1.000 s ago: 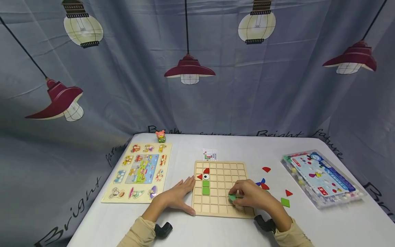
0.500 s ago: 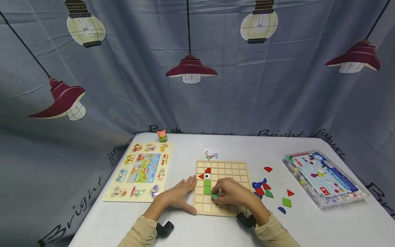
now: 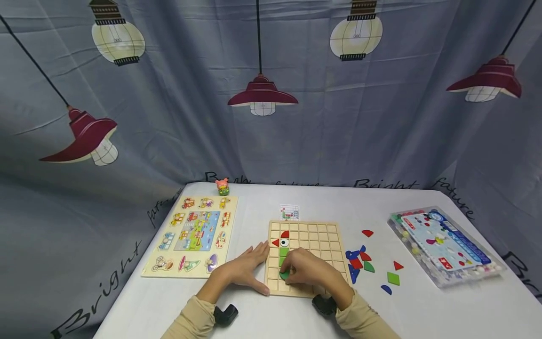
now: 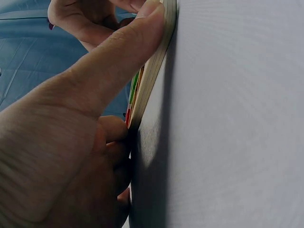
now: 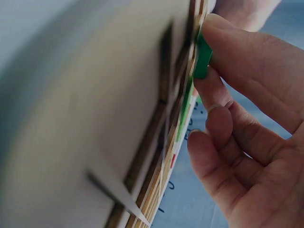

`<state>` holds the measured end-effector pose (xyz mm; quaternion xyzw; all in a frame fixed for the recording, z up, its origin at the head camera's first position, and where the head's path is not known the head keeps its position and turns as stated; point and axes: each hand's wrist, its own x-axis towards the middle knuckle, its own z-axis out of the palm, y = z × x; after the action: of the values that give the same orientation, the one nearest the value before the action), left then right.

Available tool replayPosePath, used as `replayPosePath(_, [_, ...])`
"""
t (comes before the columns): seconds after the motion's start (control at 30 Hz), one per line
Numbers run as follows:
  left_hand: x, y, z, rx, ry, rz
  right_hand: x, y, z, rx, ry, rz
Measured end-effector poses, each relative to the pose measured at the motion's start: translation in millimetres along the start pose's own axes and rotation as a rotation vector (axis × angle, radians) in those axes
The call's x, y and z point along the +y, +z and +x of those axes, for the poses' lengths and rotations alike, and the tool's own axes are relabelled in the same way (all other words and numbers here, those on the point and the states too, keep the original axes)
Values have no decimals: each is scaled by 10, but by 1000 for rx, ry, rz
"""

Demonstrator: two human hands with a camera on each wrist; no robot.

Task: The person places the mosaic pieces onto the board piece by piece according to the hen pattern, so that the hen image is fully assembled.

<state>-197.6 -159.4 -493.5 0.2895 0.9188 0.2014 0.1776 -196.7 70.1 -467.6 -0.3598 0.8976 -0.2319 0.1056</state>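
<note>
The wooden grid board (image 3: 315, 235) lies in the middle of the white table. My left hand (image 3: 243, 269) rests along its left edge, fingers spread and fairly straight; in the left wrist view the thumb (image 4: 128, 45) touches the board's edge. Between thumb and finger, my right hand (image 3: 311, 269) pinches a green rounded piece (image 3: 283, 274), low over the column below the green square (image 3: 284, 252). That piece shows edge-on in the right wrist view as a green block (image 5: 203, 57). Higher in the column sit a black-and-white eye piece (image 3: 284, 243) and a red rounded piece (image 3: 285, 234), beside a red triangle (image 3: 275, 242).
Loose red, blue and green pieces (image 3: 356, 263) lie right of the board, near a green square (image 3: 393, 278). A clear plastic box (image 3: 444, 245) stands farther right. Behind the board lies a small pattern card (image 3: 290, 212). To the left are a picture puzzle (image 3: 158, 254) and a pig figurine (image 3: 222, 187).
My right hand has moved left across the board with the green piece, to the column under the green squares. Loose pieces on the right have come into view. The left hand stays put.
</note>
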Motion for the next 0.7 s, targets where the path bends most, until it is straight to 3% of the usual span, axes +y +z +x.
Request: replayPosePath(0.7, [12, -27, -11, -14, -12, -9, -7, 11, 12, 31, 12, -63])
